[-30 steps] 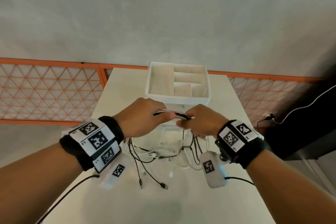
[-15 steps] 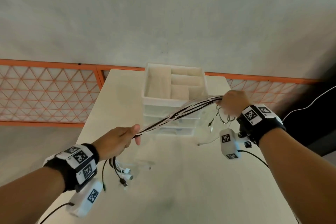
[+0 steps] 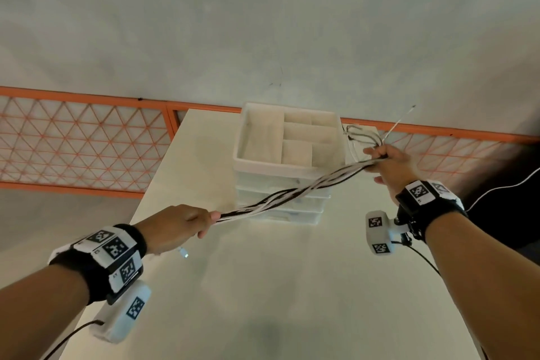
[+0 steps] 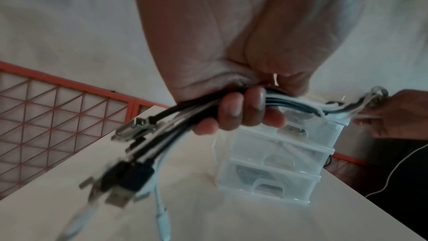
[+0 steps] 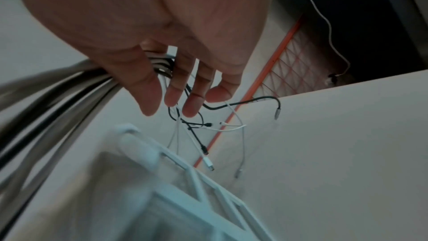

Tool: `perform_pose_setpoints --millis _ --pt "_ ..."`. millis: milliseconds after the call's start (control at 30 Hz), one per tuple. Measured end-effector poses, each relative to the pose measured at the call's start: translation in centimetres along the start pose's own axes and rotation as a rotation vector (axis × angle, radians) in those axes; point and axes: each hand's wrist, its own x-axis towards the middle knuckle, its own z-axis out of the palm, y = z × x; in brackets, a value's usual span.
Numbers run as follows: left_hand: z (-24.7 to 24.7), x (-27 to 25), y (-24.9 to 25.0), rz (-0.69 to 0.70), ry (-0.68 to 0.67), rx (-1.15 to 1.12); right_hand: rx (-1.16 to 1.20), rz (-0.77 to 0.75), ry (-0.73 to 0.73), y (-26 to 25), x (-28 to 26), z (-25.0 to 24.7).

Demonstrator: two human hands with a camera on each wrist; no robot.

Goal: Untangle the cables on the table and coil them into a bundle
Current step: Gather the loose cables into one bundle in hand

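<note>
- Head view: the left hand [image 3: 175, 228] sits at lower left of the frame, fingers curled in a closed grip round one end of the cables [image 3: 292, 193]. The black and white strands run as one twisted rope up and to the right, passing in front of the drawer organizer [image 3: 287, 166], to the right hand [image 3: 390, 162] at centre right. That hand holds the other end, and loose ends fan out beyond it toward the upper right, one thin white strand sticking up past the orange lattice fence [image 3: 81, 140]. The rope hangs in the air above the desk [image 3: 263, 286]. One small plug shows just below the left hand.
- Left wrist view: the left hand [image 4: 231, 80] fills the upper centre, its fingers [image 4: 241, 114] wrapped round the cables [image 4: 301, 103]. Short tails with USB plugs [image 4: 125, 175] spill from the grip toward the lower left, blurred. To the right the strands lead over the clear drawers [image 4: 277, 157] to the right hand [image 4: 393, 114] at the right edge.
- Right wrist view: the right hand [image 5: 173, 43] covers the upper half. The cables [image 5: 57, 94] come in from the left edge and pass between the thumb and the fingers [image 5: 173, 96], which lie only loosely bent; how tight the grip is I cannot tell. Thin ends with small plugs [image 5: 208, 160] dangle below the fingertips at centre frame, over the organizer's white rim [image 5: 185, 171].
</note>
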Motion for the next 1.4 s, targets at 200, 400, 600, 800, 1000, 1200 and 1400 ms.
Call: perform_pose_setpoints --millis 200,400,600,800,1000,1200,1400 --pt "1.3 0.0 -0.3 -0.012 0.002 0.156 -0.498 0.129 -0.186 9.8 -0.9 -0.3" --pt "2.1 0.3 0.9 0.016 0.000 0.205 -0.883 0.240 -0.393 15.2 -4.0 0.0" --pt "1.4 0.1 3.0 0.118 0.010 0.181 -0.951 0.072 -0.467 8.5 -5.7 1.0" --pt "1.2 -0.7 5.9 0.238 0.015 -0.013 -0.624 -0.299 -0.721 -0.1 -13.0 7.8" --pt "1.9 -1.8 5.3 0.305 0.144 -0.216 -0.369 -0.431 -0.577 -1.6 -16.5 13.2" --pt "4.3 -3.0 2.0 0.267 0.249 -0.274 -0.204 -0.362 -0.448 -1.9 -16.4 12.5" --pt "4.3 -3.0 2.4 0.396 0.217 -0.025 -0.454 -0.393 -0.619 -3.0 -18.1 14.0"
